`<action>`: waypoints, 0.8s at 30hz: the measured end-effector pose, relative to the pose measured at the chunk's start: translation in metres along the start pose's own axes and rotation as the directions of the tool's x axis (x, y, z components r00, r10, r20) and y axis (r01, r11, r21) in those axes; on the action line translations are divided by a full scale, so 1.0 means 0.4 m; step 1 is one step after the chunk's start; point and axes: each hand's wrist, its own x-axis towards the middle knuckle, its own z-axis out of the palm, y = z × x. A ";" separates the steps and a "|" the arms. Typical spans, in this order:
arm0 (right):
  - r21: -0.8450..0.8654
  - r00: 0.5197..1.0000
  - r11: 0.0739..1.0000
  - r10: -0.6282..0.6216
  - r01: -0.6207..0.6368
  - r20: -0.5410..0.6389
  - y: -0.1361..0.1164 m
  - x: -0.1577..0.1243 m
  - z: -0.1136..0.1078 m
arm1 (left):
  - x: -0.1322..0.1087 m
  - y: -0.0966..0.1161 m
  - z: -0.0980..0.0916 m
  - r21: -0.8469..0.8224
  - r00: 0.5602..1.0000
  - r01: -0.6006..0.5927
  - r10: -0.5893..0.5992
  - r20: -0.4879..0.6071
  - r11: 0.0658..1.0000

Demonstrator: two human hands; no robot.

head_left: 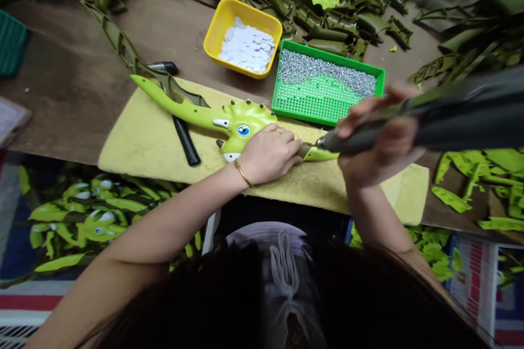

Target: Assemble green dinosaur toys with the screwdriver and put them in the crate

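Note:
A lime-green plastic toy bow with a horned dinosaur head [248, 115] lies across a yellow cloth [135, 136]. Over its middle, just right of the painted eye, my left hand [272, 154] is closed and presses it down. My right hand [379, 144] wraps round a dark power screwdriver [442, 114], which is held nearly level and blurred towards the right edge. The screwdriver's tip meets the toy's right limb, or lies very close over it; contact is hard to tell. A black-handled hammer [186, 140] lies partly under the toy's left limb.
Behind the cloth stand a green perforated tray [311, 99] of small screws and a yellow bin [213, 38] of white pieces. Olive plastic parts [327, 24] cover the back of the table. Lime-green parts [470, 180] lie at right; similar pieces [98, 223] fill the lower left.

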 end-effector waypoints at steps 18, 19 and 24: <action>-0.379 0.989 0.917 0.147 -0.125 0.030 0.272 0.095 0.046 | -0.006 -0.003 -0.002 -0.042 0.999 -0.010 0.009 -0.031 0.999; -0.355 0.993 0.929 0.119 -0.107 0.012 0.267 0.093 0.051 | -0.006 -0.002 -0.002 -0.041 0.999 -0.012 0.010 -0.033 0.999; -0.262 0.991 0.964 -0.002 -0.034 -0.135 0.255 0.097 0.081 | -0.009 -0.002 -0.002 -0.016 0.999 -0.028 0.028 -0.040 0.999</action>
